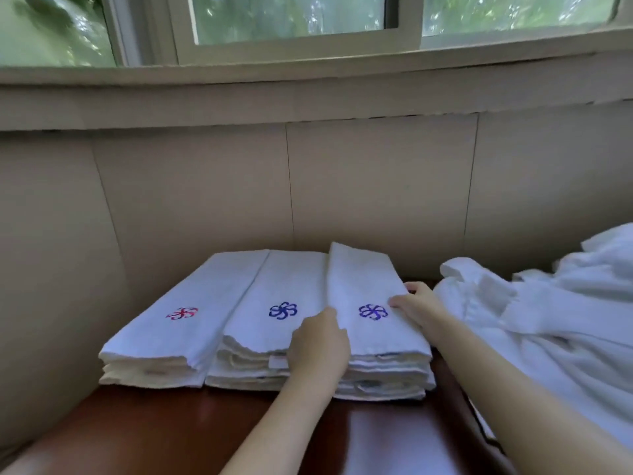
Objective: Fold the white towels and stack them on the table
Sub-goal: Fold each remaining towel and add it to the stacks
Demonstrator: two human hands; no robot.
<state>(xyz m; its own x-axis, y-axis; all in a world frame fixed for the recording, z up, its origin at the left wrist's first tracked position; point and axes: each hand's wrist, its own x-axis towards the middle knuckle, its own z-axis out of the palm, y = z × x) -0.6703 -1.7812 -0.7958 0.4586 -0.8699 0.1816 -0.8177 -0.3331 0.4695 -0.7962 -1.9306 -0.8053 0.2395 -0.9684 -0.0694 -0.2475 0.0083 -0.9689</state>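
Observation:
Three stacks of folded white towels stand side by side on the dark wooden table (pixel 164 430). The left stack (pixel 178 323) bears a red flower mark. The middle stack (pixel 274 303) and the right stack (pixel 366 296) each bear a blue one. My left hand (pixel 318 344) rests against the left side of the right stack's top towel, fingers over the gap between the stacks. My right hand (pixel 416 303) touches that towel's right edge, fingertips on top. A heap of unfolded white towels (pixel 548 310) lies to the right.
A beige panelled wall (pixel 342 186) rises straight behind the stacks, with a sill and window (pixel 294 25) above. A beige cushioned surface (pixel 51 286) curves along the table's left side. Bare table shows in front of the stacks.

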